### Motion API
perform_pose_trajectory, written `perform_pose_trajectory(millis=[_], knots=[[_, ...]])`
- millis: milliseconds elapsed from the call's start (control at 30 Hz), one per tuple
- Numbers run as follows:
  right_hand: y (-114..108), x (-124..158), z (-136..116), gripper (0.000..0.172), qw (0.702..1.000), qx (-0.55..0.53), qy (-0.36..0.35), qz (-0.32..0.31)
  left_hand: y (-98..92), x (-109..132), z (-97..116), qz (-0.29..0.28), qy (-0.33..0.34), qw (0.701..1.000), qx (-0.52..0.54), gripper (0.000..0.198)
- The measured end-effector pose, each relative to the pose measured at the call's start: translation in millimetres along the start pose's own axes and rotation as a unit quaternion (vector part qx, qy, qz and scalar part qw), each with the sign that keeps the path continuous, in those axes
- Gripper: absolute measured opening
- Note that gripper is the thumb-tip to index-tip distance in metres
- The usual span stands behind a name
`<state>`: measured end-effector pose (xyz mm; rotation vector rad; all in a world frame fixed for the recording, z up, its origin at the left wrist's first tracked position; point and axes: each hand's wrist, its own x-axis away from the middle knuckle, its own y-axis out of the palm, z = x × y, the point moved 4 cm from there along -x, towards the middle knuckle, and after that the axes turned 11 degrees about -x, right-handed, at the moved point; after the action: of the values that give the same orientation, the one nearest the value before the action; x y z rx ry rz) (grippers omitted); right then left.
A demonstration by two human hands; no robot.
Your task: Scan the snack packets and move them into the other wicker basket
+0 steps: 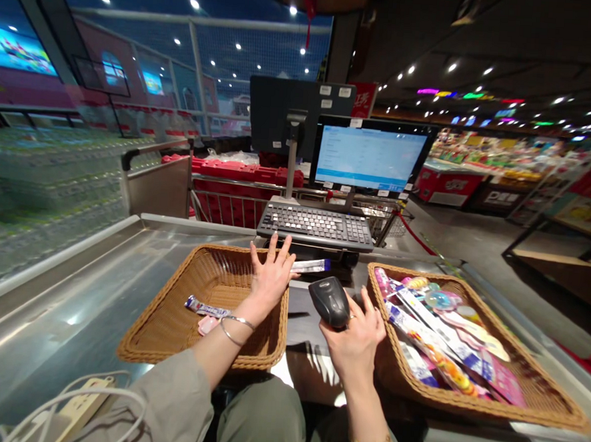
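My left hand [270,276] is above the right rim of the left wicker basket [171,293], its outer fingers spread. A slim white packet [311,266] with a blue end sticks out from its thumb side, apparently pinched there; the gripped end is hidden. My right hand [356,338] is wrapped round a black barcode scanner [329,301], whose head is just below the packet. In the left basket lie a blue-and-white wrapped stick [207,307] and a small pink item [208,325]. The right wicker basket [540,389] holds several long packets and colourful wrapped sweets.
Behind the baskets stand a keyboard [318,224] and a lit monitor [372,156]. A dark screen back [276,116] rises beside it. A power strip [81,401] with white cables lies on the metal counter [96,289] at lower left. Shopping trolleys [227,197] stand beyond.
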<state>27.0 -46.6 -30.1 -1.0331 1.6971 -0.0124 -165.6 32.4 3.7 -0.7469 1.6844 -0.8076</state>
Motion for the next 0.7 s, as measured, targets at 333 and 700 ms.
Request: perform_pose_trajectory(millis=[333, 700], knots=[[1.5, 0.4, 1.7, 0.033, 0.999, -0.026, 0.021, -0.022, 1.9, 1.0, 2.2, -0.003, 0.007, 1.000, 0.016, 0.036], [2.0, 1.6, 2.3, 0.032, 1.000, -0.014, 0.010, -0.020, 4.0, 1.2, 2.3, 0.000, 0.012, 1.000, -0.015, 0.037]])
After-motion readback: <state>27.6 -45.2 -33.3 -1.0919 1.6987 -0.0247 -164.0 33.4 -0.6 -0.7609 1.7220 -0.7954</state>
